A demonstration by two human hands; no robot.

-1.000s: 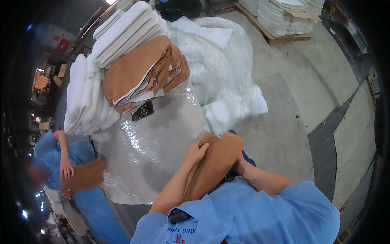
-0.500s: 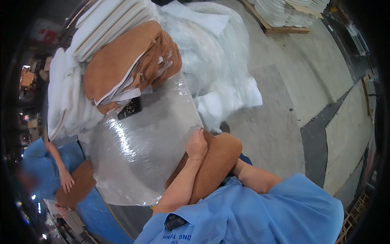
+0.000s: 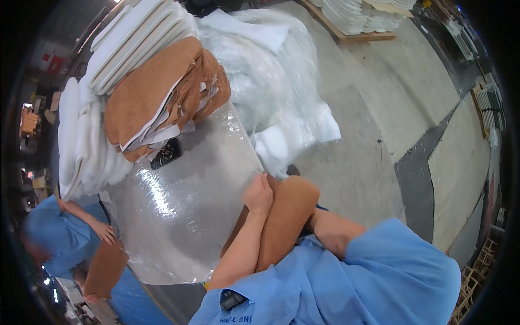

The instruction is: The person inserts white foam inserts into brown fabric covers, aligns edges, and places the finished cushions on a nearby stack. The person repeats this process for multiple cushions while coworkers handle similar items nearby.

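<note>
A folded brown fabric cover rests against my body at the near edge of the plastic-wrapped table. My left hand is closed in a fist on its upper edge, with the forearm lying across the fabric. My right forearm reaches behind the cover from the right. The fabric hides my right hand, so its fingers do not show.
Brown covers with white lining are piled on the table, with a black phone beside them. White padding stands behind. Clear plastic and white wadding lie beyond. At left, a co-worker holds a brown piece.
My left hand keeps its grip on the cover and has barely moved. The co-worker's brown piece has tilted more upright. The whole view has shifted slightly.
</note>
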